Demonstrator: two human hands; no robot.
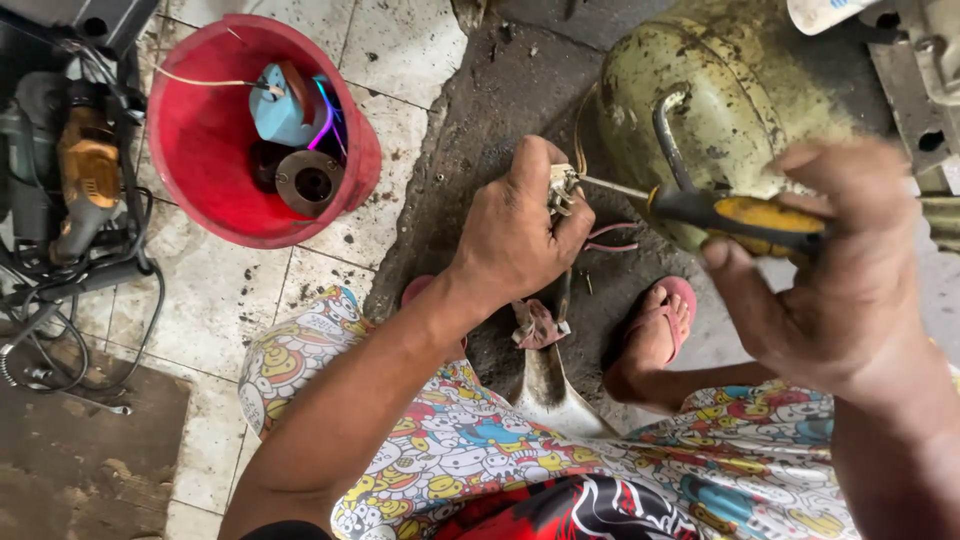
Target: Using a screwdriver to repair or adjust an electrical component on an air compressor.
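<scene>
right hand (840,290) fingers closed round screwdriver (735,212) — left hand (515,235) pinching connector (562,188).

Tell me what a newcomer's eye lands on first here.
At centre, the left hand grips a small pale terminal block while the right hand drives a yellow-and-black-handled screwdriver into it. Upper left stands a red plastic bucket holding parts.

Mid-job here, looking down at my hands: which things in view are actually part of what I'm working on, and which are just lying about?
In hand:
- left hand gripping small pale terminal block
- right hand holding yellow-and-black-handled screwdriver, tip at the block
- pink wires trailing from the block
- worn olive-green metal motor housing behind

Lying about:
- red plastic bucket with blue part and metal ring
- orange power tool with tangled black cables
</scene>
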